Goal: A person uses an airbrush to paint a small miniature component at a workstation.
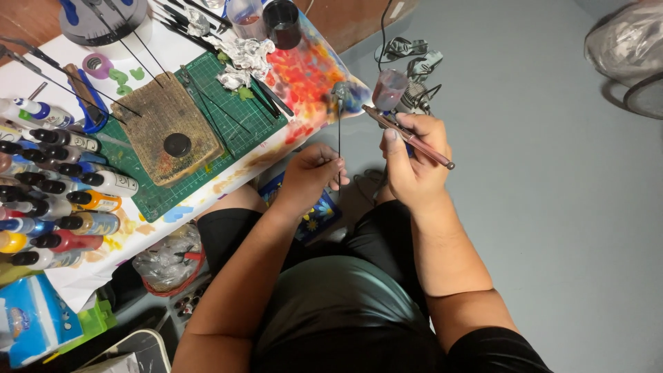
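Observation:
My left hand [312, 174] pinches a thin dark wire rod [339, 135] that stands upright, with a small grey miniature part [340, 90] on its top end. My right hand [412, 162] grips an airbrush [407, 136] with a clear paint cup [389, 89] on top; its slim metal body runs diagonally and its nozzle end points left toward the grey part. Both hands hover off the table's right edge, above the grey floor and my lap.
A table [304, 76] stained with paint holds a green cutting mat [238, 121], a worn cork block [164, 135], crumpled paper towel [246, 59], two cups [266, 19] and several paint dropper bottles [62, 186] at the left. Cables and a small compressor-like unit [414, 97] lie on the floor.

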